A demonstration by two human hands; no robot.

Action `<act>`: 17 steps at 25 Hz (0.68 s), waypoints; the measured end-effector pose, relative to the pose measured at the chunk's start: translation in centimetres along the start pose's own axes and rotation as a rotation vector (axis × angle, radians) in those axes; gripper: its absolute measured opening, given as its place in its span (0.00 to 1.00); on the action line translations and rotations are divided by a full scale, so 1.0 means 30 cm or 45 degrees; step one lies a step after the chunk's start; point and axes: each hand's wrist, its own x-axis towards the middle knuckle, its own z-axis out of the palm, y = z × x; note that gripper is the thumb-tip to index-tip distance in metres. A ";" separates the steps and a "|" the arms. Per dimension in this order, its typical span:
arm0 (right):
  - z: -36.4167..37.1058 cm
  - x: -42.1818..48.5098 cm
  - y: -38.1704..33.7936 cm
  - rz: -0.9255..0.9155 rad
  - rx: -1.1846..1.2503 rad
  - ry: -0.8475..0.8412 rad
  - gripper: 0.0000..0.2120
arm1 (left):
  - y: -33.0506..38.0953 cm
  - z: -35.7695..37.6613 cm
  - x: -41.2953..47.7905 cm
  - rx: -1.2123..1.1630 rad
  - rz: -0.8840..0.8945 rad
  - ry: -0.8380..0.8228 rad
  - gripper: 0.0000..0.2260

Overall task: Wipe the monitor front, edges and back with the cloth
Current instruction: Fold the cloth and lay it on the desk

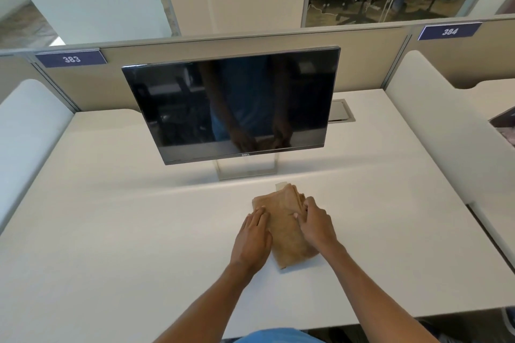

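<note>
A black monitor [234, 103] with a dark, switched-off screen stands on a silver stand [246, 170] at the middle of the white desk [111, 217]. In front of it a folded tan cloth [284, 220] lies flat on the desk. My left hand [252, 239] rests flat on the cloth's left edge with its fingers straight. My right hand [316, 224] lies on the cloth's right side, its fingers bent and gripping the folded layers. Both hands are well short of the monitor.
Beige partition panels [195, 64] with number tags 383 and 384 run behind the desk. White side dividers [30, 131] flank it left and right. A metal cable hatch [341, 110] sits behind the monitor's right side. The neighbouring desk at right holds a dark object.
</note>
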 end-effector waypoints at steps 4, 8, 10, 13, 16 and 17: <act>-0.006 0.005 -0.005 0.088 -0.168 0.029 0.13 | 0.020 0.005 -0.003 0.024 0.019 -0.015 0.21; 0.001 -0.013 0.017 0.234 -0.132 -0.041 0.17 | 0.071 0.020 -0.014 0.030 -0.125 0.071 0.19; 0.004 -0.019 0.023 0.238 -0.065 -0.026 0.16 | 0.095 0.034 -0.026 0.043 -0.111 0.075 0.18; 0.010 -0.032 0.018 0.248 0.027 0.047 0.13 | 0.114 0.063 -0.041 0.088 -0.059 -0.031 0.22; 0.008 -0.031 0.019 0.267 0.046 -0.026 0.17 | 0.133 0.066 -0.048 -0.068 -0.177 0.063 0.16; 0.009 -0.024 0.026 0.263 0.158 -0.047 0.14 | 0.141 0.067 -0.055 -0.129 -0.170 0.055 0.13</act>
